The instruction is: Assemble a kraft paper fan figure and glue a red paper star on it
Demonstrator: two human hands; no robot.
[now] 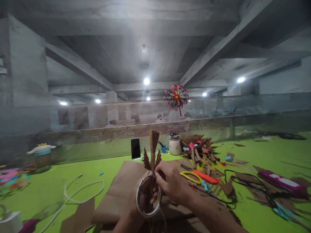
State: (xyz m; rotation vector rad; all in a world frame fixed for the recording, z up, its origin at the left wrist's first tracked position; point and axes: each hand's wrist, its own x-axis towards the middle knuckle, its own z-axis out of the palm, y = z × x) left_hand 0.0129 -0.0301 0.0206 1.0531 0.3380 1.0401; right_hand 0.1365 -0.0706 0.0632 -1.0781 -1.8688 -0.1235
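Observation:
Between my hands stands a pleated brown paper piece (153, 144), upright, with a tall folded strip in the middle and a small pleated fan on each side. Its lower part is wrapped by my left hand (147, 191), which is partly hidden behind a silver bangle (137, 199). My right hand (168, 178) has its thumb and fingers pinched together at the base of the folds. Thin yellow thread (162, 213) dangles below my hands. Under them, brown paper sheets (114, 194) lie on the green table (73, 171).
Yellow-and-red-handled cutting tools (206, 177), paper scraps and a pile of pleated brown fans (191, 140) lie to the right. Behind stand a phone (135, 148), a jug (174, 144) and a blue jar (164, 149). A white cable (85, 187) curls at left; a purple power strip (279, 179) lies right.

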